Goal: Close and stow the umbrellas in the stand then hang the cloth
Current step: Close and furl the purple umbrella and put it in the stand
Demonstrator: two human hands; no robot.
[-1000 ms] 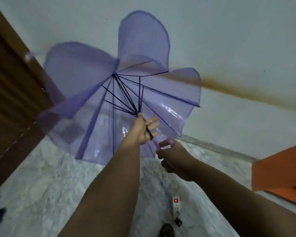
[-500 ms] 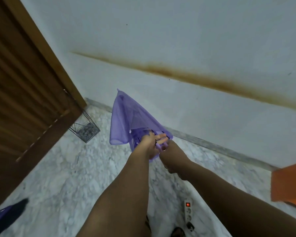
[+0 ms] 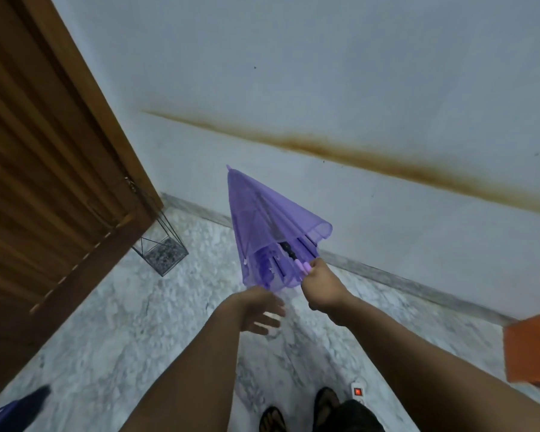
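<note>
A translucent purple plastic umbrella, folded down into a loose cone, is held in the air above the floor, its pointed tip aimed up and away toward the wall and its open skirt facing the person. Dark ribs and a black shaft show inside the skirt, ending in a pale lilac handle. The right hand is clenched around that handle, gripping it at the lower right edge of the canopy. The left hand hangs just below the canopy's hem with its fingers spread and relaxed, holding nothing; whether the fingertips brush the plastic cannot be told.

To the left, a black wire-frame umbrella stand with a square base sits on the grey-and-white marble floor, right beside the corner of a brown wooden door and well apart from the umbrella. The pale wall behind carries a long rusty-brown stain running slantwise across it.

At the bottom edge, a white power strip with a glowing red switch lies on the floor beside the person's dark sandals. An orange surface juts in at the right edge, and a dark blue object, too blurred to identify, lies in the lower left corner.
</note>
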